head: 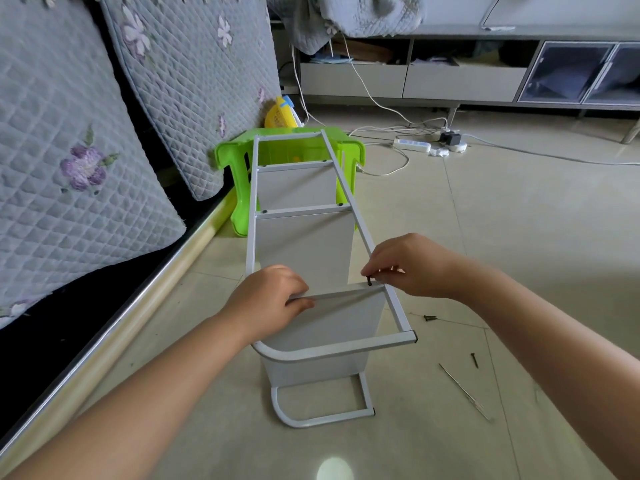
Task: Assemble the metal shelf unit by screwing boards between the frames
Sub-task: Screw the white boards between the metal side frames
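Note:
The white metal shelf unit lies on its side on the tiled floor, its upper frame [349, 199] facing me and the lower frame [322, 419] resting on the floor. Three white boards stand between the frames; the nearest board [332, 323] is under my hands. My left hand [273, 299] grips the near crossbar at its left end, fingers curled over it. My right hand [408, 268] pinches a small black screw [369, 280] at the crossbar's right end, where it meets the frame's side rail.
Loose black screws [430, 318] [474, 360] and a thin metal rod [464, 393] lie on the floor to the right. A green plastic stool [235, 161] stands behind the shelf's far end. Quilted cushions [79, 174] line the left; a power strip [412, 145] with cables lies farther back.

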`<state>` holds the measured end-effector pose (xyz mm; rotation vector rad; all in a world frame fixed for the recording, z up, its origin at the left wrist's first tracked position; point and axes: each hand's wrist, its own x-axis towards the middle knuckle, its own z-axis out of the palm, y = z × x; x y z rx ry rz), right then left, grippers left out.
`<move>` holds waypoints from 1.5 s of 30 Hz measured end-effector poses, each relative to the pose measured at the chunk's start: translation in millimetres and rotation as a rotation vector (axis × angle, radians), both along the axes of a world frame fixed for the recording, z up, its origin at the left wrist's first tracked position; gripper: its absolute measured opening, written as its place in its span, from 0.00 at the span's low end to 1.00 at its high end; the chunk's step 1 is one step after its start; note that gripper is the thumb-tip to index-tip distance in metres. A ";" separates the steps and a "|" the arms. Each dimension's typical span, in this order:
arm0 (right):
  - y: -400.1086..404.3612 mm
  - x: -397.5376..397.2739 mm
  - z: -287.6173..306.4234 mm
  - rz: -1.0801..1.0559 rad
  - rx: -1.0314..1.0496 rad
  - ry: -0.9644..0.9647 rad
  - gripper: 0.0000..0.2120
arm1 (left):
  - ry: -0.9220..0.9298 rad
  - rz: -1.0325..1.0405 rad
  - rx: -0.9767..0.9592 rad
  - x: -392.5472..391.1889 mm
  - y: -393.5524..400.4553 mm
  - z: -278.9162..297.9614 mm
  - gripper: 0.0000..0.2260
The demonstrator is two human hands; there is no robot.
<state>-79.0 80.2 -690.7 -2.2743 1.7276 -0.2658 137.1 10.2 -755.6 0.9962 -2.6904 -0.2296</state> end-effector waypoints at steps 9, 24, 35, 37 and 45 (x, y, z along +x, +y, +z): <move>-7.0 9.3 6.1 -0.031 0.049 0.303 0.11 | 0.014 0.000 0.004 0.3 2.0 3.0 0.37; -0.7 -3.0 7.1 0.002 -0.018 0.113 0.10 | -0.122 0.028 0.020 -3.6 9.4 12.0 0.24; -4.6 11.4 0.0 0.010 0.047 0.294 0.13 | -0.235 0.021 -0.044 -6.9 14.3 15.2 0.14; -4.7 14.3 -2.3 0.006 0.051 0.352 0.15 | -0.234 0.021 -0.047 -6.7 14.8 14.8 0.14; 2.4 10.8 -10.8 -0.039 0.012 0.428 0.10 | -0.192 0.030 -0.029 -6.8 11.5 14.6 0.15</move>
